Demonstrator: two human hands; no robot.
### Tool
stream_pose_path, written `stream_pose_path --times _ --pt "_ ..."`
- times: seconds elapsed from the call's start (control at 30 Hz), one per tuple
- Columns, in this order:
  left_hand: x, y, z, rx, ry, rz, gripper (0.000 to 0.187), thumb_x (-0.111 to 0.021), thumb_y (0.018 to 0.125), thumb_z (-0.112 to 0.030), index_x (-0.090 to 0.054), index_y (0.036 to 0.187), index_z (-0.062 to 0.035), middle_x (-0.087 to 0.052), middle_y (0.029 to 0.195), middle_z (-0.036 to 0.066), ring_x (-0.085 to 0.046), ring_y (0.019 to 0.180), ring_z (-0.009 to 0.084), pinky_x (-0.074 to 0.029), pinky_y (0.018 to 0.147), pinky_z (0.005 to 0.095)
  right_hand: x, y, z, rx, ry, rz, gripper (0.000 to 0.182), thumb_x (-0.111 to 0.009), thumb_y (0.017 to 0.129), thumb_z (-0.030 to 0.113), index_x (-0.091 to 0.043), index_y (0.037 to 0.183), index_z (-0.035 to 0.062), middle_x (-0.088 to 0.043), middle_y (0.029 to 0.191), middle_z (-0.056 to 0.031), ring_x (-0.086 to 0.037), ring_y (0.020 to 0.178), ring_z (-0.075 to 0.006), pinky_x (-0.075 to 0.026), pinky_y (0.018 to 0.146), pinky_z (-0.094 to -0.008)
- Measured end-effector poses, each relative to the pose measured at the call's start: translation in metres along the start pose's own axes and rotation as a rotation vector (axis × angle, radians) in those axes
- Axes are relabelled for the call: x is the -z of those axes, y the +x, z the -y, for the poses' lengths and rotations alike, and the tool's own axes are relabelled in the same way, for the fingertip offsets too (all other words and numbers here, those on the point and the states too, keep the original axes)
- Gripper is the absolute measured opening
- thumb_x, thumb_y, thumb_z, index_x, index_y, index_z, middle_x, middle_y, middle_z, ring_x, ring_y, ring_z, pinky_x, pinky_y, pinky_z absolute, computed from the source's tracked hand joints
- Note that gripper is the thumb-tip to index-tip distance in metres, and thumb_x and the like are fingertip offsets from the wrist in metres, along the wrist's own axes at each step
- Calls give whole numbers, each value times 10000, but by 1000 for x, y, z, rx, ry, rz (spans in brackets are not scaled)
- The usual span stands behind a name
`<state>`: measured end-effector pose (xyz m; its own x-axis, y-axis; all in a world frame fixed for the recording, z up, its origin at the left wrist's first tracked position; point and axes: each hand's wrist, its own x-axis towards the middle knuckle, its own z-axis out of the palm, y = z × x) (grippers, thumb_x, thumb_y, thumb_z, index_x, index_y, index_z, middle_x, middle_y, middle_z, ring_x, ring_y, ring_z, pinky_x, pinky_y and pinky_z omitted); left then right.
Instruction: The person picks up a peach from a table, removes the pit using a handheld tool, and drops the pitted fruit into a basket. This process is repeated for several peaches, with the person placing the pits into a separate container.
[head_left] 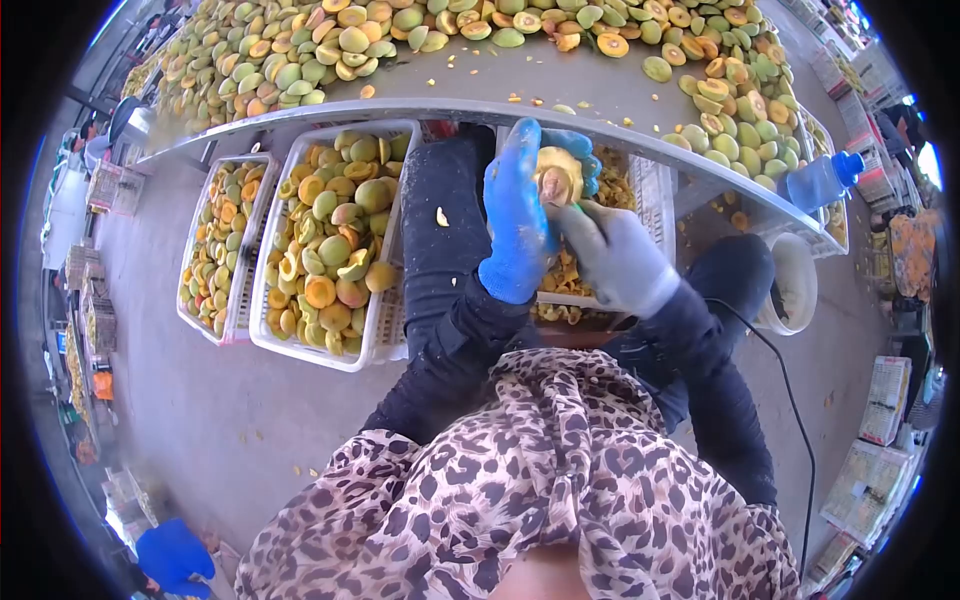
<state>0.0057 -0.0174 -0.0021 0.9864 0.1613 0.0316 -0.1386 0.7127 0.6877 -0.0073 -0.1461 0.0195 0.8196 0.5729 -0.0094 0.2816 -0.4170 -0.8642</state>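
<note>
In my left hand [518, 225], gloved in blue, a cut peach [573, 165] is cupped, its pale flesh and brownish centre facing up. My right hand [622, 258], in a grey-white glove, is closed with its fingertips right at the fruit's lower edge. I cannot tell what tool, if any, is in its grip. Below both hands, between my knees, a white crate [655, 200] holds yellow peach scraps [565, 275].
A metal table [460, 80] ahead bears heaped halved peaches [270, 65]. Two white crates of peaches [335, 235] stand on the floor to the left. A blue-capped bottle [822, 182] is at the table's right edge, above a white bucket [795, 285]. A black cable [785, 370] hangs at right.
</note>
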Motion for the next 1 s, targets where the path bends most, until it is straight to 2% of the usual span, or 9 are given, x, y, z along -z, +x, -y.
stream_pose_path --times 0.27,0.37,0.47,0.57,0.67,0.77,0.9,0.93,1.0 --pt "-4 0 -1 19 -12 38 424 -413 975 -384 -579 975 6 -646 863 152 -628 741 251 -526 666 354 -2 -10 12 -200 438 -134 352 -485 979 263 -613 1013 -63 -636 770 -81 -577 722 -125 -457 672 -279" --pt "-2 -4 -4 24 123 126 407 -386 988 -353 -565 930 7 -642 838 161 -617 680 257 -520 597 354 5 -17 10 -276 415 18 436 -466 981 351 -623 950 -54 -601 691 -46 -576 625 -114 -460 583 -251" --pt "1 -1 2 -30 139 141 437 -361 996 -368 -556 918 15 -638 787 159 -617 630 232 -518 578 322 13 -19 4 -344 666 224 519 -410 978 455 -584 758 19 -484 536 -1 -443 379 -71 -342 355 -210" --pt "2 0 -3 -80 399 243 442 -362 997 -366 -555 898 20 -635 772 148 -611 619 204 -511 565 307 19 -15 28 -471 323 178 532 -395 977 466 -573 736 27 -489 546 1 -420 380 -72 -323 363 -208" --pt "-8 -3 -4 -59 302 205 439 -382 992 -345 -563 829 20 -632 751 142 -601 605 184 -503 550 298 24 -18 5 -517 824 336 538 -395 966 487 -564 733 33 -464 536 12 -405 379 -72 -304 353 -210" --pt "-8 0 1 -190 314 262 440 -394 985 -310 -575 764 25 -631 721 145 -600 612 189 -505 574 305 21 -17 13 -499 722 312 520 -387 966 482 -546 731 47 -425 525 33 -383 382 -64 -282 344 -209" --pt "5 8 -1 75 393 465 444 -413 965 -311 -614 785 42 -633 709 156 -610 632 246 -513 645 338 28 -23 2 -608 760 425 489 -380 976 463 -543 755 58 -399 514 44 -363 373 -57 -277 336 -205" --pt "9 13 8 66 105 603 435 -421 958 -346 -634 889 26 -652 783 161 -631 669 265 -523 643 343 27 -24 2 -601 944 451 482 -375 979 459 -549 768 62 -395 512 44 -355 364 -55 -281 335 -204" --pt "18 24 25 269 -101 432 433 -421 955 -370 -624 950 12 -655 834 163 -638 690 271 -530 646 347 23 -22 -5 -587 1126 480 475 -369 981 455 -555 781 66 -391 511 44 -346 356 -54 -285 333 -204"
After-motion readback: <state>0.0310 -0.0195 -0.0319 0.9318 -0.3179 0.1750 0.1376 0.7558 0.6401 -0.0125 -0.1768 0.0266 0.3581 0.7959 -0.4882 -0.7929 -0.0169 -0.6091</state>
